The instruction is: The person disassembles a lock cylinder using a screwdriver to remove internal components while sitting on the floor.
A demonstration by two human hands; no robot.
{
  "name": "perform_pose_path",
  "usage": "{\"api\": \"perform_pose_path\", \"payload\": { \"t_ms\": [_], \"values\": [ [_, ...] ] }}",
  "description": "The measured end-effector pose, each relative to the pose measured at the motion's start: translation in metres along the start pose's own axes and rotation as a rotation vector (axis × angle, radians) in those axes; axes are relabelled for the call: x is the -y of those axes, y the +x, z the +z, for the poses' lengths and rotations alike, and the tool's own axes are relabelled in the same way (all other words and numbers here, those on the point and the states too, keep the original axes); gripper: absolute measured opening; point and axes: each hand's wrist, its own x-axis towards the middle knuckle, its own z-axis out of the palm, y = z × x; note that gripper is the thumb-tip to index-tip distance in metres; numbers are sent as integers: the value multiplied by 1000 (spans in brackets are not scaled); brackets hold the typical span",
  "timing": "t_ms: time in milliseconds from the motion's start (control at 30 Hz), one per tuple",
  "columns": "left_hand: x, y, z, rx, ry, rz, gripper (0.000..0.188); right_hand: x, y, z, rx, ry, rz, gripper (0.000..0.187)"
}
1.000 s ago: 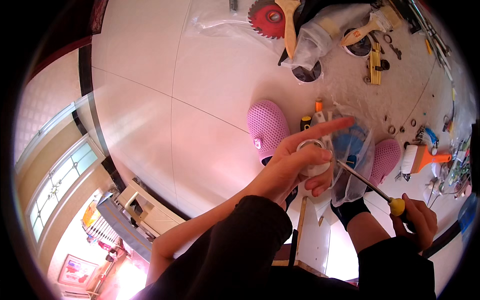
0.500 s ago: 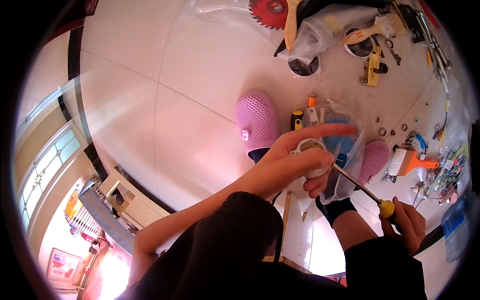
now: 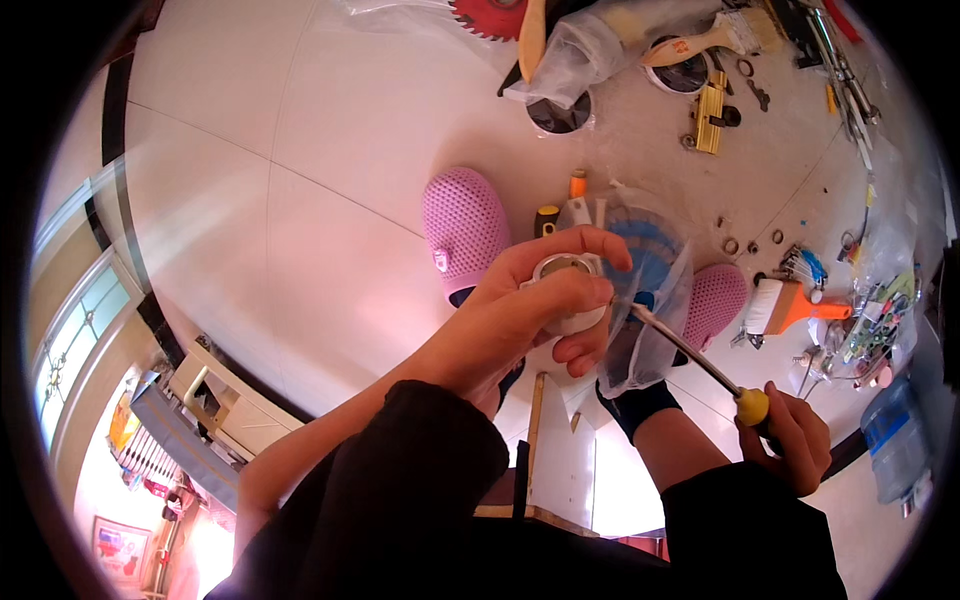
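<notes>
Clamping 1 round white fitting (image 3: 572,322) in the left grip (image 3: 505,300), just left of the clear bag (image 3: 634,368); clasping the screwdriver (image 3: 712,369) by its handle in the right grip (image 3: 792,437), right of the bag, apparently for reach toward it.

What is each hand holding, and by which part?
The right hand holds a screwdriver by its yellow-ended handle; the left hand holds a round white piece, thumb across its middle.
</notes>
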Motion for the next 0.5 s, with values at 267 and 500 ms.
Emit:
{"api": "perform_pose_path", "payload": {
  "t_ms": [267, 500],
  "values": [
    [2, 2, 10, -37, 127, -2, 22, 2, 5, -3, 24, -23, -38, 51],
    [4, 5, 12, -19, 109, -50, 22, -4, 5, -5, 42, -7, -58, 53]
  ]
}}
